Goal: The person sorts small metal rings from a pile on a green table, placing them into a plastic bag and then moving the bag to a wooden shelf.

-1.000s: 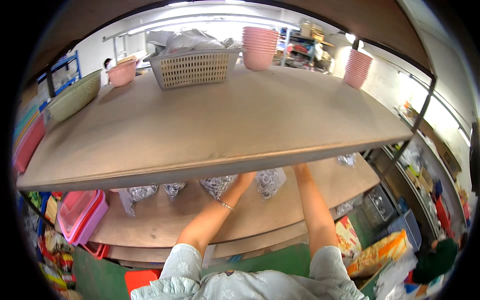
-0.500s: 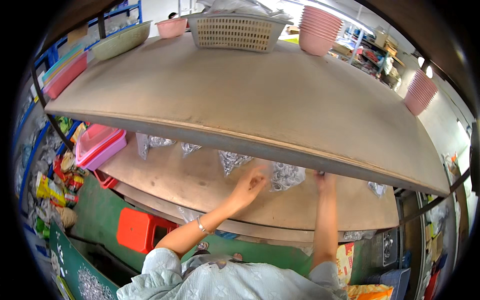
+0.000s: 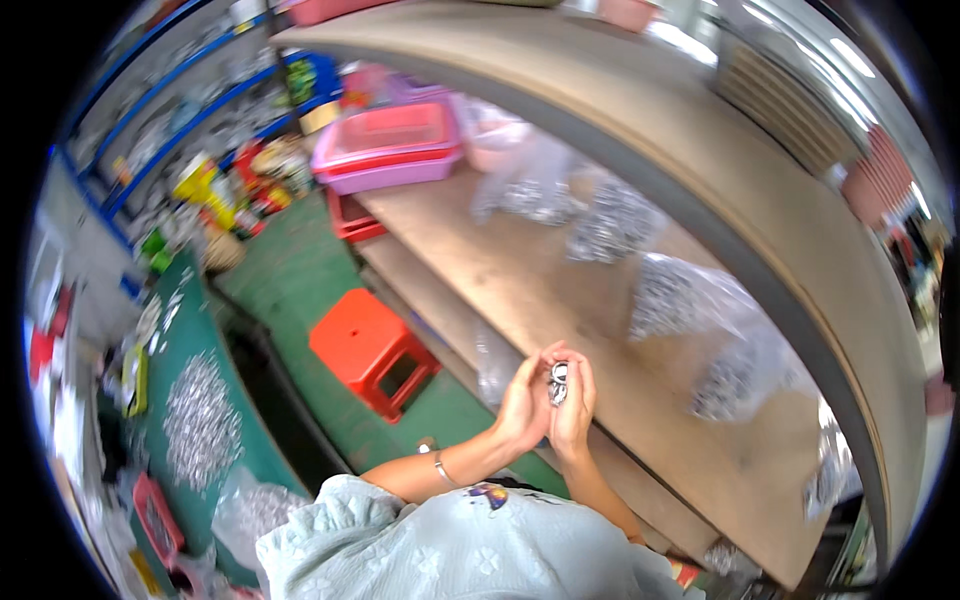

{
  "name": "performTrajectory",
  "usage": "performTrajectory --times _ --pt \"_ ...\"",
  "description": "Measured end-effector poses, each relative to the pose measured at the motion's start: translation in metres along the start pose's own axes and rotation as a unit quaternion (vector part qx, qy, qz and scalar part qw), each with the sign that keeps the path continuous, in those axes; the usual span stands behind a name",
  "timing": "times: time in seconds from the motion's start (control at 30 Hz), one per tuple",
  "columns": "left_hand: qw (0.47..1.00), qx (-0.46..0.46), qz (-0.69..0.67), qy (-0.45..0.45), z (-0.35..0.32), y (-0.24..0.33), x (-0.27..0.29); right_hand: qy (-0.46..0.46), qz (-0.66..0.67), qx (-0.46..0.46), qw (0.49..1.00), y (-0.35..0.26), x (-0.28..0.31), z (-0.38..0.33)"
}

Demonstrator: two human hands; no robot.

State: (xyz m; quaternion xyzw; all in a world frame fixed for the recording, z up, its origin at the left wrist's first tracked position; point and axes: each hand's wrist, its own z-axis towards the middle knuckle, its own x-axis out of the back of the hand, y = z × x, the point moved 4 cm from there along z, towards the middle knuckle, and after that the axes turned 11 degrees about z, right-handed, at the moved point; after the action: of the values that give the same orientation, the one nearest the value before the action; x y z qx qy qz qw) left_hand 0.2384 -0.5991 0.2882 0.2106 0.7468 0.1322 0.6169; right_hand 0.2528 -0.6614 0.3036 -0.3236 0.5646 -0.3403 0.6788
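My left hand (image 3: pixel 521 412) and my right hand (image 3: pixel 574 405) are cupped together, fingertips touching at the front. Between the palms lie a few shiny silver metal pieces (image 3: pixel 558 383), too small to make out exactly. Both hands hang over the front edge of a lower wooden shelf (image 3: pixel 470 262). Beyond them on that shelf stand clear plastic bags of silver metal parts, among them a bag (image 3: pixel 665 300) and a nearer bag (image 3: pixel 730 385). Farther back are another bag (image 3: pixel 612 222) and a bag (image 3: pixel 538 200) beside the stacked tubs.
An upper shelf (image 3: pixel 690 165) overhangs the bags. Pink and purple tubs (image 3: pixel 390 150) sit at the lower shelf's left end. A red stool (image 3: pixel 365 340) stands on the green floor. At left, a green table (image 3: pixel 215 330) bears a pile of silver parts (image 3: pixel 202 420) and a plastic bag (image 3: pixel 250 510).
My view has swung left, bringing the green table and pile into sight. My hands, apart among the bags before, have drawn back and come together around metal pieces.
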Motion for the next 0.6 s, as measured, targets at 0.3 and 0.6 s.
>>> performTrajectory --times 0.3,0.6 --pt "0.971 -0.162 -0.096 0.147 -0.039 0.130 0.141 -0.282 -0.233 0.136 0.921 0.104 -0.168 -0.033" --pt "0.908 -0.344 -0.199 0.131 -0.125 0.250 0.213 -0.503 -0.264 0.097 0.817 0.186 -0.275 -0.051"
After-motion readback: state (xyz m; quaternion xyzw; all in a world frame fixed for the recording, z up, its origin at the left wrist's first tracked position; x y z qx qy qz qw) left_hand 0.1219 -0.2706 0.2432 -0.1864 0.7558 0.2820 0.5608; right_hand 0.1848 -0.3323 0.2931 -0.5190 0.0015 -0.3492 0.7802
